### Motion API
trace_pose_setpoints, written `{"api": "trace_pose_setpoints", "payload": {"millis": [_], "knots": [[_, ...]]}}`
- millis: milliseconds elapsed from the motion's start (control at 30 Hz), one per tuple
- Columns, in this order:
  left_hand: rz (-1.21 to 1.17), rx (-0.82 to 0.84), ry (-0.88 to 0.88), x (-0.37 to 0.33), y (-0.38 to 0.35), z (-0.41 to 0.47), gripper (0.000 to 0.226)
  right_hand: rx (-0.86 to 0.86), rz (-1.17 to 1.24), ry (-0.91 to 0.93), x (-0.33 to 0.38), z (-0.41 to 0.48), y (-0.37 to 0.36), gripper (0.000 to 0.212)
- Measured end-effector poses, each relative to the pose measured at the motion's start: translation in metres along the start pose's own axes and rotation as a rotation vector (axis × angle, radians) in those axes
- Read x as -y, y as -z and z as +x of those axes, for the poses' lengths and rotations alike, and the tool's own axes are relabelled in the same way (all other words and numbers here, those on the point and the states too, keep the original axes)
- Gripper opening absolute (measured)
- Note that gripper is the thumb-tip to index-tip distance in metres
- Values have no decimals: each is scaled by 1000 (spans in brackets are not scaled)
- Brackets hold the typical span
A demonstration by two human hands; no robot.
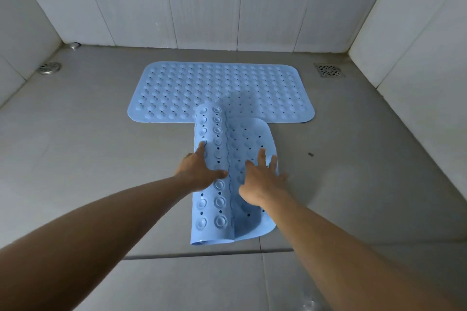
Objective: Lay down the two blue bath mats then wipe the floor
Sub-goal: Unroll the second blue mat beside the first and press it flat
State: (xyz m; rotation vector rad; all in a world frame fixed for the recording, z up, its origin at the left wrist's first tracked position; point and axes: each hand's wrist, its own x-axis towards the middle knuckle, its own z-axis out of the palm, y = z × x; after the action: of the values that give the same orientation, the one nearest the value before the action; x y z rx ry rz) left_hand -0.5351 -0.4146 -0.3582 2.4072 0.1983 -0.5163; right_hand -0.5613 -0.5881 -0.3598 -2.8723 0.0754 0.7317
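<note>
One blue bath mat lies flat on the grey tiled floor near the back wall, bumpy side up. A second blue mat lies in front of it, lengthwise toward me; its left part is curled over with the suction cups showing, and its far end overlaps the first mat. My left hand rests on the curled left part with fingers spread and straight. My right hand presses flat on the mat's right part, fingers spread.
A round floor drain sits at the back left and a square drain at the back right. White tiled walls close in the back and both sides. A small dark speck lies on the floor right of the mats.
</note>
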Motion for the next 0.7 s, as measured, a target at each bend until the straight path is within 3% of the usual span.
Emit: {"api": "trace_pose_setpoints", "payload": {"millis": [67, 233, 400, 533, 700], "knots": [[-47, -21, 12, 0, -2, -2, 111, 7, -82, 13, -4, 6, -7, 65], [-320, -33, 77, 17, 1, 1, 116, 162, 40, 27, -19, 17, -32, 63], [-492, -33, 120, 25, 5, 0, 117, 165, 35, 42, -31, 10, -48, 79], [-413, -67, 131, 16, -3, -7, 109, 160, 43, 27, -38, 1, -48, 83], [72, -205, -67, 4, -17, -7, 88, 62, 55, -42, -33, 2, -45, 73]]}}
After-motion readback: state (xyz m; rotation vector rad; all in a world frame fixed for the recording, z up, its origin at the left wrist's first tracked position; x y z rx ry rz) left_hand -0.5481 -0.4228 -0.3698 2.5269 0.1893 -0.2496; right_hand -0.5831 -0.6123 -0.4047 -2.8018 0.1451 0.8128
